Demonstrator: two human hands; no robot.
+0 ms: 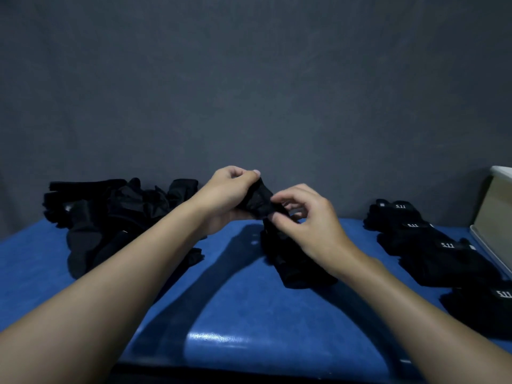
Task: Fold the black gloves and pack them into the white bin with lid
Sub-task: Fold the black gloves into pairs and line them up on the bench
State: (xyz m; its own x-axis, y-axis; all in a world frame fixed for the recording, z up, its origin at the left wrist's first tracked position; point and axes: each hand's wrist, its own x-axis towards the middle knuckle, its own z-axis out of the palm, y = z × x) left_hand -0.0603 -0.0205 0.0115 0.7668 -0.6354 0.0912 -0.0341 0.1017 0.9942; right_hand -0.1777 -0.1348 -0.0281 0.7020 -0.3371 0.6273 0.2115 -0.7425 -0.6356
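While aloft (two-handed), glove (257, 199) above table (249, 314).

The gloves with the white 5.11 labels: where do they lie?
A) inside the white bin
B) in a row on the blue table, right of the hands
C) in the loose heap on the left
B: the labelled gloves lie in a row on the blue table, right of the right hand, beside the white bin.
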